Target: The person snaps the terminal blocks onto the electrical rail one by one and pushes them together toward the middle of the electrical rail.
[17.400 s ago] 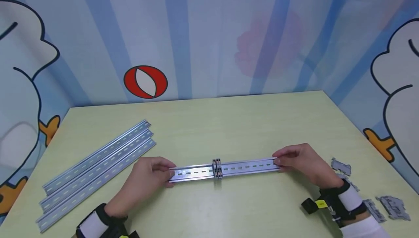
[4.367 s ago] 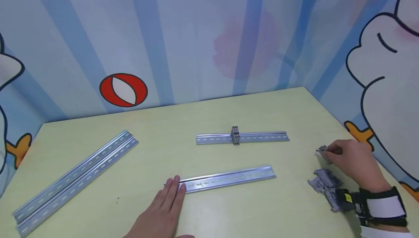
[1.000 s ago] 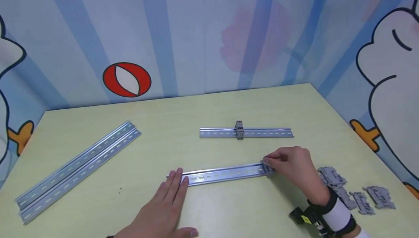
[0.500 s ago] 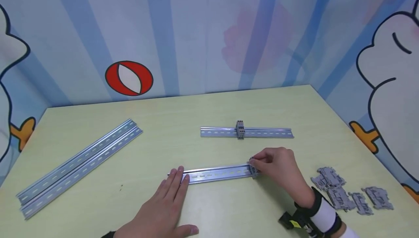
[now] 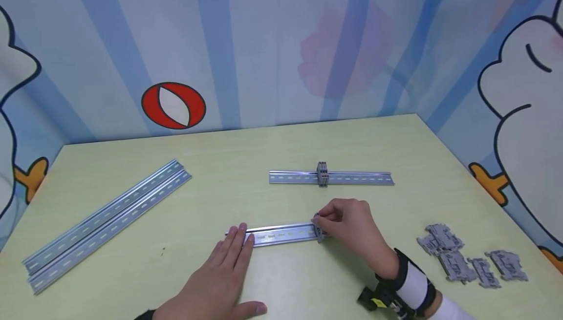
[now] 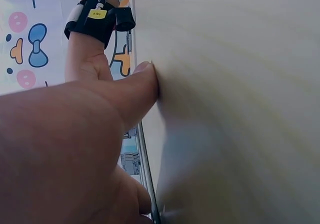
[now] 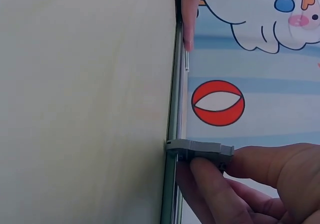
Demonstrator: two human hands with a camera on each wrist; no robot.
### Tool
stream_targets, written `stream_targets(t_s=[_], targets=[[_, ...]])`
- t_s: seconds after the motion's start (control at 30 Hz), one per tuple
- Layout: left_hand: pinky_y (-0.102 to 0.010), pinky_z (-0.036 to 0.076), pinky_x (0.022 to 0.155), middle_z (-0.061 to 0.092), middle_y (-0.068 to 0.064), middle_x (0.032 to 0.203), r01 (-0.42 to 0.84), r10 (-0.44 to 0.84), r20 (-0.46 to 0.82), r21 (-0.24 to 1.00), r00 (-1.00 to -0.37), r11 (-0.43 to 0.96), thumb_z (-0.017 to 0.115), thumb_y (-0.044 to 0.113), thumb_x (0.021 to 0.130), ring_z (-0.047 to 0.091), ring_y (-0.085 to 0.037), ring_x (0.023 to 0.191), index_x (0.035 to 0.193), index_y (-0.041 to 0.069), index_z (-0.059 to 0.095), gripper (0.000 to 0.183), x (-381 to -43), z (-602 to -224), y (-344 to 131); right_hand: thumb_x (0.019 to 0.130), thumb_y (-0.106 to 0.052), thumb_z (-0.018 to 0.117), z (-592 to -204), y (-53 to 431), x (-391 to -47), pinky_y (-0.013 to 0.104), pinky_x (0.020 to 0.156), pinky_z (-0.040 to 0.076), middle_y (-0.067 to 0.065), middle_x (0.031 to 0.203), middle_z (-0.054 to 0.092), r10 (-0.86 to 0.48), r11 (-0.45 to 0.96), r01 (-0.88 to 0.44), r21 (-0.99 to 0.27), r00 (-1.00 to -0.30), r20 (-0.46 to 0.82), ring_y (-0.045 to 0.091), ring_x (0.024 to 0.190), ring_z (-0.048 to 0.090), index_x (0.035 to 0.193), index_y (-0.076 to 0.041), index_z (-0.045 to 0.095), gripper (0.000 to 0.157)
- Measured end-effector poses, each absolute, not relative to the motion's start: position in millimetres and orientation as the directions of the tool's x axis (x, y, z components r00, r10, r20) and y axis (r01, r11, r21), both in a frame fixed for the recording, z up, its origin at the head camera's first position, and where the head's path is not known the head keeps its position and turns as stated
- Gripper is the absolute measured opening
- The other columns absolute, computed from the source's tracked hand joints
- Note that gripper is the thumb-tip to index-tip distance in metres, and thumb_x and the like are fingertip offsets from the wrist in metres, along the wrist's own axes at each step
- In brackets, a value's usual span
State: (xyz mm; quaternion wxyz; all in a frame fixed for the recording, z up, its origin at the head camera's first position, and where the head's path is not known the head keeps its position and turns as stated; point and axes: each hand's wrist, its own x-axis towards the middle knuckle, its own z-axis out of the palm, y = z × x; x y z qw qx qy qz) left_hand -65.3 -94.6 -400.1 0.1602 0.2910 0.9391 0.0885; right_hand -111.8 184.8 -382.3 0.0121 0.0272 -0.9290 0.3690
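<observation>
Pointing lengthwise across the rail (image 5: 283,235), a block (image 5: 318,234) stands.

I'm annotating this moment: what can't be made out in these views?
Head view: the right end of the near DIN rail, hidden by the right hand; part of its left end, under the left hand.
Head view: any markings on the loose terminal blocks, too small.
Left wrist view: the right hand's fingertips, behind the left hand.
Right wrist view: most of the left hand, cut off by the top edge.
</observation>
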Motion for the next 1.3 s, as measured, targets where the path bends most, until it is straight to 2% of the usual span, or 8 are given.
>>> stream_targets(t_s=[0.33,0.73,1.1,1.3], targets=[[-0.055,0.02,0.12,-0.001,-0.015,0.167,0.49,0.561,-0.313,0.281,-0.766,0.825,0.048,0.084,0.075,0.002,-0.034,0.152,0.157,0.006,0.013,0.119,-66.9,-398.3,-93.6,0.08,-0.014,0.078,-379.7,163.1,-114.0,0.018,0.051,0.05,0.002,0.071,0.077,-0.098,0.701,-0.078,-0.709,-0.995,0.012,0.006,0.06,0.064,0.08,-0.008,0.077,0.006],[-0.055,0.021,0.12,-0.001,-0.016,0.166,0.499,0.567,-0.29,0.278,-0.771,0.821,0.046,0.089,0.07,0.002,-0.034,0.152,0.157,0.005,0.012,0.125,-66.9,-396.5,-94.8,0.08,-0.013,0.078,-376.7,148.8,-117.1,0.017,0.051,0.05,0.002,0.071,0.077,-0.142,0.695,-0.13,-0.707,-0.989,0.043,0.005,0.059,0.063,0.08,-0.009,0.076,0.005],[-0.055,0.022,0.119,0.001,-0.016,0.166,0.49,0.558,-0.299,0.276,-0.774,0.827,0.048,0.088,0.07,0.004,-0.035,0.152,0.157,0.005,0.014,0.125,-66.8,-394.8,-95.1,0.08,-0.014,0.078,-377.0,135.4,-118.2,0.016,0.051,0.049,0.001,0.07,0.077,-0.166,0.69,-0.152,-0.707,-0.985,0.05,0.004,0.06,0.064,0.079,-0.011,0.075,0.005],[-0.055,0.021,0.12,0.002,-0.016,0.166,0.482,0.554,-0.311,0.282,-0.772,0.829,0.048,0.088,0.07,0.005,-0.034,0.152,0.157,0.005,0.015,0.124,-67.3,-395.5,-94.5,0.08,-0.015,0.079,-377.8,134.3,-117.4,0.017,0.049,0.05,0.001,0.07,0.076,-0.145,0.687,-0.108,-0.719,-0.989,0.011,0.004,0.057,0.063,0.08,-0.012,0.075,0.005]])
